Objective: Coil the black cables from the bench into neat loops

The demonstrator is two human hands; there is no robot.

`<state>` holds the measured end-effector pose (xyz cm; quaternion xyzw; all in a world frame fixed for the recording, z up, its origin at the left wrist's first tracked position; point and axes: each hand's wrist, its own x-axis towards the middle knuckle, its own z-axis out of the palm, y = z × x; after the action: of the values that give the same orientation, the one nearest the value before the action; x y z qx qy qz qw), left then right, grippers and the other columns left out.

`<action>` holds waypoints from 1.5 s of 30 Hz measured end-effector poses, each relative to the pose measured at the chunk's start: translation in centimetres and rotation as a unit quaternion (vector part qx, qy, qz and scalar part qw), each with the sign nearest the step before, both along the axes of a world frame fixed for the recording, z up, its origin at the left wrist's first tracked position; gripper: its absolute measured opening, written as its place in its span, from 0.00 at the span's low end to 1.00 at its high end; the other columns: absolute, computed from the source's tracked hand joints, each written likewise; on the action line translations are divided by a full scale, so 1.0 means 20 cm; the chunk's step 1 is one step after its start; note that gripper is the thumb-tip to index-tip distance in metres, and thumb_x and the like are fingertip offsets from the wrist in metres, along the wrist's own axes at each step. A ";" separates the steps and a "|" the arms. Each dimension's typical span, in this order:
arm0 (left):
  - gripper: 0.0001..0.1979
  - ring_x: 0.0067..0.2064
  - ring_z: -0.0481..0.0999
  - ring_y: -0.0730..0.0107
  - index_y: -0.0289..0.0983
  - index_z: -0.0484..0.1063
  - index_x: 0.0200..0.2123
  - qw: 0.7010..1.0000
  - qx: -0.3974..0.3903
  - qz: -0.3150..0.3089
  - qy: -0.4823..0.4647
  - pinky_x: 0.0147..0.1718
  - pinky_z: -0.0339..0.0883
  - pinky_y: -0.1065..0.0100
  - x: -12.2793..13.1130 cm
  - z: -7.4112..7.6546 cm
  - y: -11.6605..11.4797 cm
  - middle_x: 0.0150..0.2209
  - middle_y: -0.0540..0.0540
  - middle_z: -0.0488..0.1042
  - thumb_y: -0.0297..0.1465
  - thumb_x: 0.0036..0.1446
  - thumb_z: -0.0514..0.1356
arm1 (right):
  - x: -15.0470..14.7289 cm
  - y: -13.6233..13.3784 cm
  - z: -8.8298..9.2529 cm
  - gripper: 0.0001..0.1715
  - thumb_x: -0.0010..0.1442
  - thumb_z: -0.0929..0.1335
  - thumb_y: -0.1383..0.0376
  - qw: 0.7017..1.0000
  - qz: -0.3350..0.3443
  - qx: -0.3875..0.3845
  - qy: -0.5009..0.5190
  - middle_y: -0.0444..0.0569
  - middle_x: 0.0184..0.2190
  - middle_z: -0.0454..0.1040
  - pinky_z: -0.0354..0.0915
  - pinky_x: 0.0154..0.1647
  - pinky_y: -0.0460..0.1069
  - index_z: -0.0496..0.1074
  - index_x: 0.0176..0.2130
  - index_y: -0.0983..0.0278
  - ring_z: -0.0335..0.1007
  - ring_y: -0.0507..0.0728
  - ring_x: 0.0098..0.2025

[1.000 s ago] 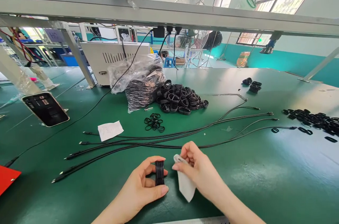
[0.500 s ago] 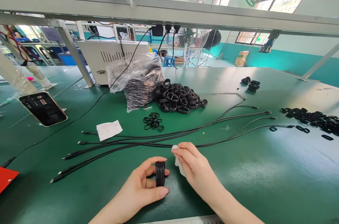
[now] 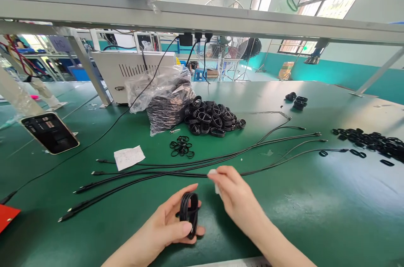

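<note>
A coiled black cable (image 3: 185, 207) stands on edge in my left hand (image 3: 172, 220), gripped between thumb and fingers, its oval loop partly facing me. My right hand (image 3: 235, 193) is just to the right, apart from the coil, pinching a small white cloth or tissue (image 3: 216, 176). Beyond both hands, several long black cables (image 3: 139, 172) lie stretched across the green table. A small heap of black rings (image 3: 181, 147) sits behind those cables. Further back is a pile of coiled black cables (image 3: 211, 117).
A clear plastic bag (image 3: 167, 109) of black items stands beside the pile. A paper slip (image 3: 129, 157) and a propped phone (image 3: 50, 132) are at left. Many black oval rings (image 3: 372, 141) lie at right. A metal shelf beam (image 3: 202, 19) crosses above. A ruler-like strip (image 3: 233, 262) lies nearest me.
My left hand has turned the coiled cable from edge-on so its loop opening shows. My right hand has shifted slightly to the right, still pinching the white piece.
</note>
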<state>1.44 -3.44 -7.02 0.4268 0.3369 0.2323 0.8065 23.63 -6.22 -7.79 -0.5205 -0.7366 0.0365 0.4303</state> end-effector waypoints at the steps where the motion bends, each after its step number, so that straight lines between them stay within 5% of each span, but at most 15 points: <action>1: 0.31 0.46 0.80 0.50 0.50 0.65 0.59 1.000 -0.019 0.005 -0.015 0.48 0.70 0.52 -0.01 0.02 0.00 0.51 0.45 0.71 0.30 0.52 0.66 | 0.06 0.02 0.00 0.17 0.65 0.58 0.72 0.999 -0.035 -0.019 0.000 0.54 0.42 0.71 0.70 0.39 0.50 0.73 0.44 0.62 0.71 0.56 0.40; 4: 0.29 0.50 0.79 0.48 0.49 0.62 0.62 0.996 -0.066 0.020 -0.062 0.54 0.66 0.49 -0.02 0.05 -0.01 0.47 0.46 0.73 0.28 0.58 0.60 | 0.21 0.05 -0.01 0.12 0.59 0.61 0.71 0.987 -0.120 -0.090 -0.063 0.51 0.32 0.71 0.67 0.38 0.55 0.72 0.30 0.62 0.68 0.58 0.35; 7: 0.26 0.53 0.76 0.50 0.44 0.60 0.63 0.992 -0.077 0.031 -0.099 0.55 0.66 0.52 -0.03 0.04 0.00 0.46 0.41 0.77 0.28 0.63 0.57 | 0.23 0.05 0.02 0.07 0.56 0.66 0.68 0.978 -0.174 -0.095 -0.063 0.52 0.36 0.72 0.61 0.45 0.62 0.70 0.27 0.60 0.64 0.64 0.42; 10: 0.21 0.48 0.79 0.59 0.42 0.66 0.60 0.990 -0.069 0.047 -0.113 0.51 0.69 0.58 -0.03 0.02 0.01 0.44 0.42 0.78 0.28 0.64 0.56 | 0.10 0.01 0.06 0.09 0.61 0.66 0.59 0.974 -0.088 -0.178 0.111 0.49 0.35 0.71 0.61 0.42 0.57 0.70 0.31 0.60 0.64 0.60 0.39; 12: 0.21 0.44 0.80 0.63 0.44 0.67 0.59 0.990 -0.069 0.054 -0.107 0.49 0.70 0.59 -0.02 0.01 0.01 0.43 0.43 0.79 0.28 0.64 0.56 | -0.02 -0.02 0.07 0.15 0.63 0.65 0.53 0.921 0.029 -0.287 0.261 0.46 0.30 0.70 0.61 0.36 0.51 0.70 0.33 0.60 0.63 0.55 0.33; 16: 0.21 0.42 0.79 0.65 0.48 0.66 0.59 0.994 -0.079 0.044 -0.065 0.52 0.68 0.56 0.01 0.02 -0.01 0.47 0.45 0.78 0.29 0.63 0.57 | -0.20 -0.07 0.05 0.22 0.55 0.71 0.47 0.763 0.174 -0.398 0.479 0.43 0.28 0.69 0.58 0.32 0.47 0.70 0.36 0.63 0.60 0.51 0.29; 20: 0.21 0.49 0.76 0.60 0.47 0.68 0.58 0.999 -0.048 0.020 -0.016 0.55 0.65 0.53 0.02 0.02 -0.01 0.53 0.45 0.73 0.32 0.62 0.57 | -0.21 -0.06 0.01 0.24 0.47 0.76 0.50 0.703 0.178 -0.432 0.537 0.40 0.22 0.66 0.56 0.32 0.46 0.67 0.26 0.65 0.58 0.49 0.26; 26: 0.42 0.44 0.75 0.63 0.54 0.60 0.62 0.992 0.112 -0.003 0.062 0.48 0.69 0.58 0.01 -0.02 -0.02 0.54 0.47 0.68 0.27 0.46 0.71 | -0.18 -0.03 0.01 0.26 0.39 0.79 0.54 0.711 0.117 -0.439 0.537 0.41 0.20 0.68 0.57 0.34 0.47 0.64 0.20 0.65 0.61 0.51 0.27; 37: 0.32 0.38 0.76 0.66 0.48 0.66 0.53 0.994 0.101 0.040 0.009 0.39 0.69 0.64 0.06 -0.11 -0.03 0.42 0.48 0.73 0.29 0.46 0.72 | -0.18 -0.03 -0.01 0.25 0.39 0.79 0.52 0.731 0.154 -0.416 0.519 0.40 0.20 0.65 0.56 0.31 0.47 0.66 0.19 0.65 0.60 0.50 0.26; 39: 0.31 0.39 0.77 0.66 0.49 0.65 0.53 0.994 0.100 0.041 -0.008 0.41 0.69 0.63 0.06 -0.12 -0.03 0.43 0.48 0.74 0.30 0.47 0.71 | -0.17 -0.03 0.00 0.25 0.46 0.76 0.48 0.759 0.146 -0.408 0.485 0.41 0.21 0.65 0.57 0.31 0.47 0.69 0.21 0.65 0.59 0.50 0.26; 42: 0.28 0.44 0.78 0.61 0.49 0.63 0.53 0.995 0.084 0.044 -0.017 0.47 0.68 0.58 0.05 -0.10 -0.02 0.46 0.46 0.75 0.33 0.50 0.69 | -0.14 -0.04 0.02 0.26 0.54 0.70 0.44 0.842 0.088 -0.355 0.397 0.44 0.26 0.68 0.61 0.34 0.49 0.73 0.31 0.64 0.63 0.53 0.29; 45: 0.30 0.47 0.78 0.55 0.48 0.61 0.56 0.997 0.064 0.042 -0.010 0.49 0.68 0.53 0.04 -0.08 -0.01 0.46 0.42 0.76 0.36 0.51 0.68 | -0.13 -0.05 0.02 0.43 0.36 0.79 0.47 0.930 0.059 -0.245 0.269 0.52 0.47 0.70 0.63 0.49 0.55 0.70 0.49 0.60 0.65 0.62 0.48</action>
<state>2.31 -3.73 -8.63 0.4608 0.3306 0.2911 0.7705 21.06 -7.31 -7.43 -0.5358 -0.5908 0.3800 0.4685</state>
